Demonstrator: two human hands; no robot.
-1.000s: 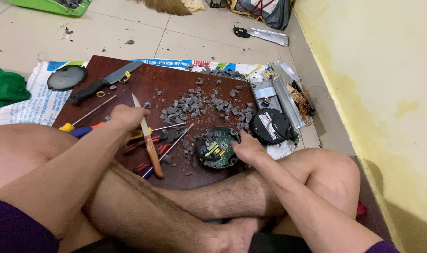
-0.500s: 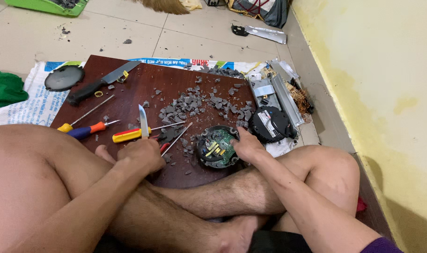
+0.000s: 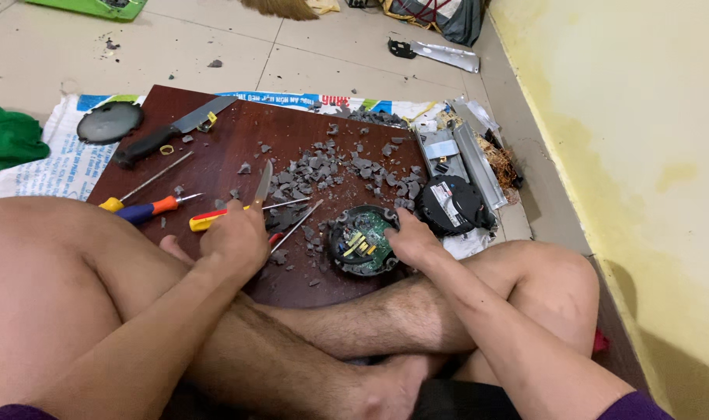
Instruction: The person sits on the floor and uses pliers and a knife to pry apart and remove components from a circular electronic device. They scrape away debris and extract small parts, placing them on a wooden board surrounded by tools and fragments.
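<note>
I sit cross-legged at a dark wooden board (image 3: 214, 152) on the floor. My left hand (image 3: 234, 237) is closed around the handle of a small knife (image 3: 261, 185), whose blade points away from me over the board. My right hand (image 3: 413, 241) grips the right edge of a round black device (image 3: 362, 243) with its green circuit board showing, resting at the board's near edge. Thin metal picks and red-handled pliers (image 3: 292, 225) lie between my hands.
Grey broken fragments (image 3: 331, 167) litter the board's middle. At its left lie screwdrivers (image 3: 148, 208), a yellow-handled one (image 3: 207, 220) and a large black-handled knife (image 3: 168, 134). A black disc (image 3: 110, 122), a round black part (image 3: 450, 204), metal strips (image 3: 448, 148) and a green cloth (image 3: 8, 140) surround it.
My left hand has pulled back toward my body and taken the small knife by its handle, lifting the blade off the board. My right hand has stayed on the round device.
</note>
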